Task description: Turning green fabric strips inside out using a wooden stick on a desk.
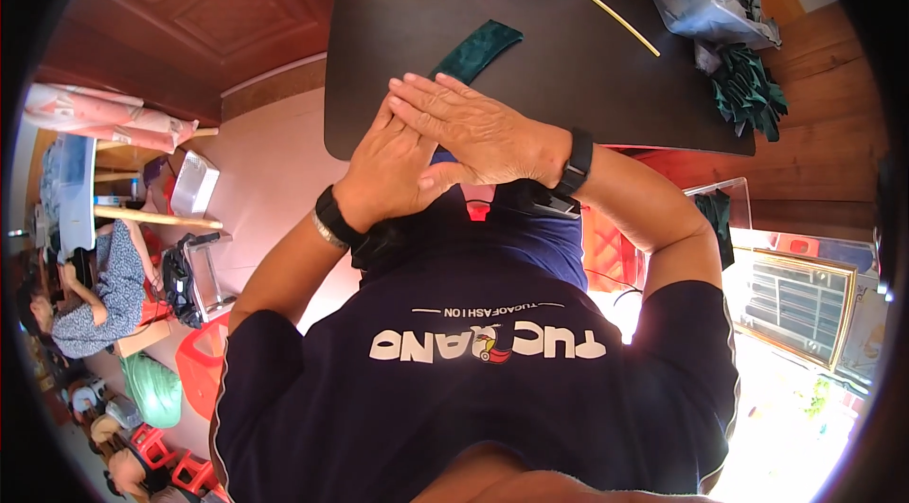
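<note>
My left hand point(390, 171) and my right hand point(488, 132) meet in front of my chest at the near edge of a dark table point(398, 20). The right fingers lie stretched out across the left fingers, which they partly cover. Neither hand shows anything held. Just beyond the fingertips, a dark green velvety strip of cloth point(481, 46) lies aslant on the table. Its near end is hidden behind my hands.
A thin yellow stick point(603, 10) lies farther right. At the table's right side are a clear plastic bin point(705, 6) of dark green pieces and a bundle of green strips point(750, 94). Red stools point(194, 473) and a seated person point(104, 299) are at left.
</note>
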Available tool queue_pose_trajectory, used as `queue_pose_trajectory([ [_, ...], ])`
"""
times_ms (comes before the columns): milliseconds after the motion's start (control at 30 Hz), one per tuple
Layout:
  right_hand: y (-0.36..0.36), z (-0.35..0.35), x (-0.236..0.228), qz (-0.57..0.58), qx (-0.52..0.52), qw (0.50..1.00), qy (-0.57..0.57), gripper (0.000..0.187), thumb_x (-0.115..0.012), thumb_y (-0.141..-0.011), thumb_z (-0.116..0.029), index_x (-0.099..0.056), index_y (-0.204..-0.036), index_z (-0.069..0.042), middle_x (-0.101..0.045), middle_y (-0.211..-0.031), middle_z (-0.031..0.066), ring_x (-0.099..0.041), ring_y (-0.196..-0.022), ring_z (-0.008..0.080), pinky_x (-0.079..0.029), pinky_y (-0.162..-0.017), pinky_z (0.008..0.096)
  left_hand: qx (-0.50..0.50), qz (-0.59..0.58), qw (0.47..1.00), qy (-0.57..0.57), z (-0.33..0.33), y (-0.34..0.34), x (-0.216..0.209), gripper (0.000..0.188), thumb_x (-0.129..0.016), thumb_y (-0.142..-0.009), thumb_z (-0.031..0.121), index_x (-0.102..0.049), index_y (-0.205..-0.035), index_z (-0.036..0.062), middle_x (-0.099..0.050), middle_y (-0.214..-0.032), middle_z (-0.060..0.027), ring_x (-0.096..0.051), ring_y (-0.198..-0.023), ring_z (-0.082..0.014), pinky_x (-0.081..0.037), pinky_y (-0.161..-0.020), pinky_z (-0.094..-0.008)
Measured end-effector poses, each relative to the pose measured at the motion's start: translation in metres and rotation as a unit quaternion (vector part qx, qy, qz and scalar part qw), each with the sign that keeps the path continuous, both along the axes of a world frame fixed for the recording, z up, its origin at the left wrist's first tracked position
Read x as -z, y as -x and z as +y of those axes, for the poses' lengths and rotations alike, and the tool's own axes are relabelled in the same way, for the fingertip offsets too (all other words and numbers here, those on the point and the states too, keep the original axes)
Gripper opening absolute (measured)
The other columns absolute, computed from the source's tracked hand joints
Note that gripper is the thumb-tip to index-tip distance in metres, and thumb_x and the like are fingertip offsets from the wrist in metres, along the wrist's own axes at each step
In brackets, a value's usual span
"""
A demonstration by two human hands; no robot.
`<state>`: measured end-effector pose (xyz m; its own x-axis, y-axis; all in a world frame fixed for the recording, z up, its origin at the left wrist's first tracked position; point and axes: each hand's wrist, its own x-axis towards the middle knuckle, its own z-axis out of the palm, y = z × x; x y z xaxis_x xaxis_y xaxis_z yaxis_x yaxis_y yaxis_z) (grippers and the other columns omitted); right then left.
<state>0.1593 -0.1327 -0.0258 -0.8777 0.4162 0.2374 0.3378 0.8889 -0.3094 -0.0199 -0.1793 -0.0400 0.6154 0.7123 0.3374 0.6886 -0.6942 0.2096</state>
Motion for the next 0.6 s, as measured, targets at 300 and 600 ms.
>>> queue_pose_trajectory([
  [300, -0.040, 0.050, 0.008, -0.106, 0.139, 0.980, -0.092, 0.086, -0.038, -0.084, -0.067, -0.030, -0.139, -0.001, -0.028, -0.146, 0.0179, -0.022, -0.137, 0.0285, -0.017, -0.112, 0.0429, -0.009, 0.025, 0.997, 0.068, -0.019, 0.016, -0.012, 0.074, -0.059, -0.078, 0.037, -0.036, -0.134, -0.0062, -0.035, -0.141, -0.0218, -0.029, -0.134, -0.0330, -0.018, -0.109, -0.0489],
  [600, -0.054, 0.077, 0.017, -0.042, 0.198, 0.979, -0.033, 0.078, -0.030, -0.090, -0.063, -0.033, -0.139, -0.003, -0.032, -0.145, 0.0137, -0.028, -0.135, 0.0276, -0.021, -0.111, 0.0395, -0.025, 0.029, 0.998, 0.043, -0.027, 0.029, -0.008, 0.070, -0.060, -0.076, 0.029, -0.038, -0.133, -0.0044, -0.036, -0.141, -0.0189, -0.030, -0.134, -0.0308, -0.018, -0.109, -0.0477],
])
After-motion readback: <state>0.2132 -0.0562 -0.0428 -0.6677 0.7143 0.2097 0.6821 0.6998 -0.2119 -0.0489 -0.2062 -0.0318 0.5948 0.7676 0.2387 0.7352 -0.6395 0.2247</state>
